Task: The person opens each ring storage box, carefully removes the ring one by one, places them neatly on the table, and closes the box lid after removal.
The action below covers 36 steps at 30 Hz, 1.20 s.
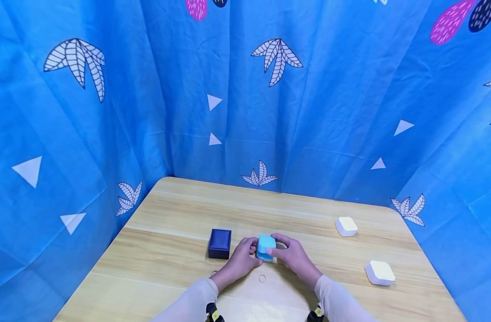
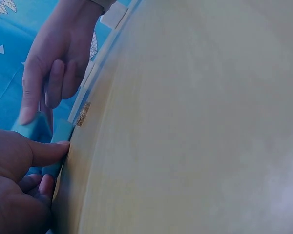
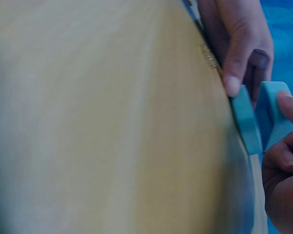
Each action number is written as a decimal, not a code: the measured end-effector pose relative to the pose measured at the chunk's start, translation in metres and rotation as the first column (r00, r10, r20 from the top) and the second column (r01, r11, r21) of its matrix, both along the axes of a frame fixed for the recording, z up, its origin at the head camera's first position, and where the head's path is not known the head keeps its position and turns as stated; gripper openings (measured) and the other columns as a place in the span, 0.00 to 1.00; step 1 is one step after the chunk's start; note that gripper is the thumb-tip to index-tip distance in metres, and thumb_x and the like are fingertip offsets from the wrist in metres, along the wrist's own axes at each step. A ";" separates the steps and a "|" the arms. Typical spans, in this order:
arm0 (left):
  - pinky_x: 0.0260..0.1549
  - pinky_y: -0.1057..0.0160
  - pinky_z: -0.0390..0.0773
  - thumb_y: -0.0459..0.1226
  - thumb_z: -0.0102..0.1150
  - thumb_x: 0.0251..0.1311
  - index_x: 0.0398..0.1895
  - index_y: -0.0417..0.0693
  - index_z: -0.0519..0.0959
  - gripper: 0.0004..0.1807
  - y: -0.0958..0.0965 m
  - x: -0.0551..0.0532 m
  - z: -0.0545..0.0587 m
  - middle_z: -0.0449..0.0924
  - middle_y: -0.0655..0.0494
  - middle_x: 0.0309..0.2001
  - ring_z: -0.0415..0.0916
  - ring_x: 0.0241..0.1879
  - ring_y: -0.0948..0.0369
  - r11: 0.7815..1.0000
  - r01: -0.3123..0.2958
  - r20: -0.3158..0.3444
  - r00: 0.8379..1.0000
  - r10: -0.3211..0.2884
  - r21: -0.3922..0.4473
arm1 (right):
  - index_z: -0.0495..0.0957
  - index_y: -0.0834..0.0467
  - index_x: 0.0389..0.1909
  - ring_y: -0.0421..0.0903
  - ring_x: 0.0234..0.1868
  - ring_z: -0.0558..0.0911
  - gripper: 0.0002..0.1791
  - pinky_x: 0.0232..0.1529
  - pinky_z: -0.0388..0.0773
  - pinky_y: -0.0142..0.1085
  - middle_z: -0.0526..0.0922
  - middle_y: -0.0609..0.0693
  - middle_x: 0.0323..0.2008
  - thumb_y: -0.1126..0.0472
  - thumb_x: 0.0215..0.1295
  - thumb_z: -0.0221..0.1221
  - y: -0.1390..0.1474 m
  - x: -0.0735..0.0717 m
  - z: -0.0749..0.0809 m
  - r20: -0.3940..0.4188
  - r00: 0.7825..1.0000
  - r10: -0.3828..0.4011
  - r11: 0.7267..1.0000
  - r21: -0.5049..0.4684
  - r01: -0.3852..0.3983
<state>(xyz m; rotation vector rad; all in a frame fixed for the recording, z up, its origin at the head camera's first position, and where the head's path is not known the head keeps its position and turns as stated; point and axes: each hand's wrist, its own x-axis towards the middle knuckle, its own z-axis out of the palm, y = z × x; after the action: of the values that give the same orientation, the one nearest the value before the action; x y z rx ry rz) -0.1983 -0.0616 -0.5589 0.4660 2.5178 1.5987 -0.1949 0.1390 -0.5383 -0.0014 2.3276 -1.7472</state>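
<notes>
1. Okay, light blue box point(image 1: 266, 242) sits on the table point(image 1: 189, 201) between my hands: right of my left hand point(image 1: 242, 258), left of my right hand point(image 1: 294, 258). Both touch it, so neither is nearer.
2. Key relation, my read: lid point(image 3: 273, 92) against base point(image 3: 246, 122). Lid tilts up off the base, visible gap between them.
3. Left hand: thumb at the base's near edge, fingers curled against the left side, pinching the base.
4. Right hand: thumb on the lid's front, forefinger toward its far right, pinching the lid.
5. Gap side points toward me. Hinge presumably on the far side; can't see it.
6. Box looks nearly square from above, so no clear long axis to call.
7. Ring point(image 1: 262, 282) lies on my side of the box, near my left thumb, not touching. Dark blue box point(image 1: 220, 243) sits just left of my left hand.
</notes>
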 end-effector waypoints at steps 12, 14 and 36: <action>0.48 0.59 0.78 0.25 0.72 0.49 0.59 0.34 0.74 0.31 0.000 0.001 -0.001 0.73 0.49 0.48 0.73 0.47 0.55 1.000 0.003 -0.014 1.000 -0.003 0.007 | 0.75 0.54 0.66 0.37 0.15 0.66 0.36 0.16 0.67 0.28 0.79 0.62 0.58 0.56 0.54 0.74 -0.001 0.004 -0.004 -0.069 0.997 0.020 0.998 0.068 -0.015; 0.48 0.59 0.77 0.25 0.72 0.49 0.59 0.34 0.74 0.31 0.000 0.001 -0.001 0.73 0.49 0.48 0.73 0.47 0.55 1.000 0.002 -0.012 1.000 -0.002 0.006 | 0.75 0.53 0.66 0.37 0.15 0.66 0.36 0.16 0.67 0.27 0.79 0.62 0.58 0.56 0.54 0.74 -0.001 0.004 -0.005 -0.073 0.997 0.027 0.997 0.073 -0.022; 0.50 0.59 0.78 0.26 0.72 0.49 0.61 0.33 0.72 0.33 0.000 0.001 0.000 0.73 0.49 0.49 0.73 0.47 0.56 1.000 0.007 -0.006 1.000 -0.007 0.002 | 0.74 0.58 0.64 0.53 0.51 0.81 0.36 0.50 0.80 0.43 0.73 0.62 0.66 0.60 0.53 0.74 -0.007 0.010 -0.007 -0.184 0.982 0.045 0.995 0.100 -0.027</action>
<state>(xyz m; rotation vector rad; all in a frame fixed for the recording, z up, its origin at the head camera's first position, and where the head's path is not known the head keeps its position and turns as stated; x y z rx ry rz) -0.1972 -0.0613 -0.5591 0.4805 2.5158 1.6001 -0.1851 0.1323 -0.5457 -0.1976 2.5243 -1.6795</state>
